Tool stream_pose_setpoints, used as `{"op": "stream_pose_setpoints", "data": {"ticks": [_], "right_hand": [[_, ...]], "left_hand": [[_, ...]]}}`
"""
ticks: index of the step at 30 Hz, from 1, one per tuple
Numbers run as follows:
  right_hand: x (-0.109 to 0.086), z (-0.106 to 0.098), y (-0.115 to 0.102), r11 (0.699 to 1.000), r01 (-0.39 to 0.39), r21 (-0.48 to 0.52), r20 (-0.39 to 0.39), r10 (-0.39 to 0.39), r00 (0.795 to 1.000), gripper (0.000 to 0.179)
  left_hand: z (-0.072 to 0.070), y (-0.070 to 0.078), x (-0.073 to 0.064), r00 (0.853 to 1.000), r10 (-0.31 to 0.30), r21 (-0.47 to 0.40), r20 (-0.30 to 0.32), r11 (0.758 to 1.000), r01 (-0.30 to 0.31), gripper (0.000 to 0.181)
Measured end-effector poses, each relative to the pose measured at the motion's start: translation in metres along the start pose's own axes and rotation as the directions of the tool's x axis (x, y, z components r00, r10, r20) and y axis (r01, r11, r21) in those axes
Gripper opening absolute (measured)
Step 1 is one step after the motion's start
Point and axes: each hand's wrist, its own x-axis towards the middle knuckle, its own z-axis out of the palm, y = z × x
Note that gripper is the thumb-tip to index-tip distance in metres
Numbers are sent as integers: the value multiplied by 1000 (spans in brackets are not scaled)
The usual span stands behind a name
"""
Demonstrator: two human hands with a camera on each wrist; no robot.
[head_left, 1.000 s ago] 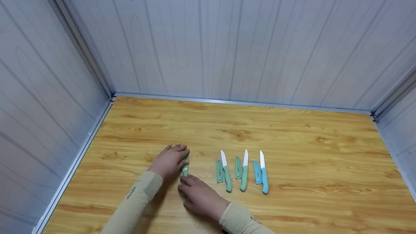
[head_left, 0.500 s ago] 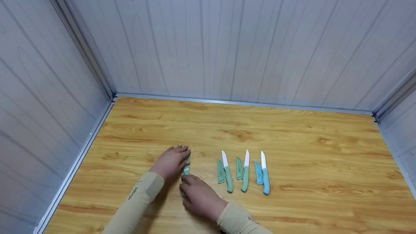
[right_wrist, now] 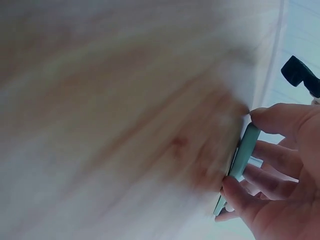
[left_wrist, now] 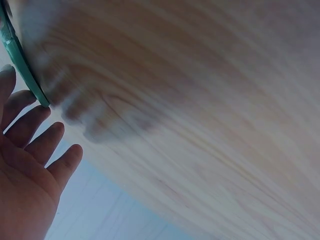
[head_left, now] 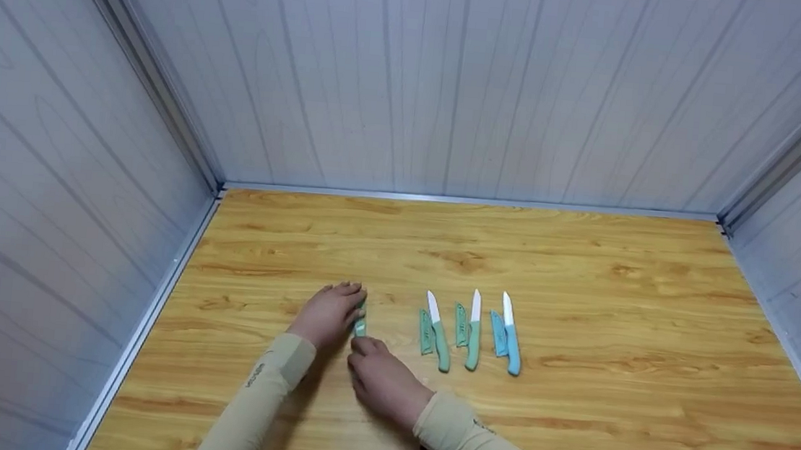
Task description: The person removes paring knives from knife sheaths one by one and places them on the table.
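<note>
Both hands work at one green knife [head_left: 360, 328] lying left of the middle on the table, mostly hidden under the fingers. My left hand [head_left: 327, 314] holds its far end; in the left wrist view, thumb and fingertips meet the green strip [left_wrist: 24, 67], with the other fingers spread. My right hand [head_left: 387, 382] grips the near end, and in the right wrist view the pale green handle [right_wrist: 243, 154] lies between thumb and fingers. To the right lie two green-handled knives [head_left: 441, 348] [head_left: 473, 344] and a blue-handled knife [head_left: 511, 349], their white blades bare and pointing away.
Beside each bare knife lies a sheath, two green [head_left: 426, 332] [head_left: 462, 325] and one blue [head_left: 498, 334]. The wooden table [head_left: 616, 411] is bounded by pale panel walls [head_left: 413, 81] at the back and both sides.
Both hands stay almost in place at the green knife. The right fingers shift slightly, and a bit of green seen below that hand is now covered. The other knives lie still.
</note>
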Motion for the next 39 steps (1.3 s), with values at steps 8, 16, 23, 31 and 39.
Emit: {"op": "stream_pose_setpoints", "data": {"ticks": [8, 16, 23, 31, 39], "right_hand": [[-1, -1, 3, 1000, -13, 18, 30, 12, 999, 18], [-4, -12, 9, 994, -27, 108, 65, 20, 998, 21], [-5, -17, 17, 986, -22, 164, 53, 13, 999, 21], [-6, -24, 21, 979, -42, 200, 75, 27, 997, 21], [-7, -29, 24, 978, -66, 199, 110, 44, 993, 24]], "left_hand": [[2, -1, -1, 1000, -3, 21, -7, 1000, 3, 37], [3, -1, -1, 1000, -17, 50, 14, 999, 16, 39], [2, 0, -2, 1000, -7, 93, 27, 996, 5, 41], [5, 4, -2, 999, -43, 50, 28, 998, 41, 39], [5, 9, -1, 999, -3, 86, 39, 996, 0, 48]]}}
